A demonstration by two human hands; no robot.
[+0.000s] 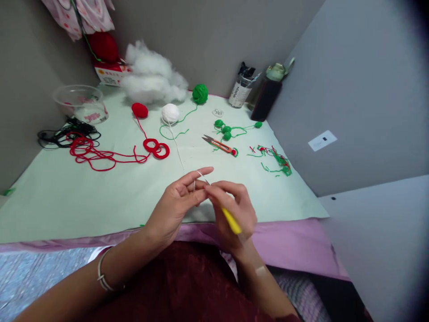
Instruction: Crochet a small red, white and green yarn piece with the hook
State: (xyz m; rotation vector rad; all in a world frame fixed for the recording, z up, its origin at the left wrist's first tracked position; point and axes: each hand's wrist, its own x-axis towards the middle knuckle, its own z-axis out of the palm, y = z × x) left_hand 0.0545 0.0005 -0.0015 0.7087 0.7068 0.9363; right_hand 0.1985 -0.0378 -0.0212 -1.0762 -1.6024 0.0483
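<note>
My left hand [181, 199] is closed near the table's front edge, with white yarn [179, 154] looped over its raised index finger and pinched between thumb and fingers. That yarn runs back to a white ball [170, 113]. Touching the left fingertips, my right hand [234, 210] grips a crochet hook with a yellow handle [231, 220]; its thin metal tip meets the white yarn. Any stitches between the fingertips are too small to make out. Beyond the hands lie orange-handled thread snips [219, 145] with a small red and green piece [235, 152] at their end.
Red yarn rings [156, 148], tangled red yarn [97, 154] and black yarn [69, 134] lie left. White stuffing [150, 76], a green ball [200, 94] and a plastic tub [82, 105] stand behind. Green pieces [227, 132], yarn scraps [279, 161], a pen cup [240, 91] and a dark bottle [267, 96] are right.
</note>
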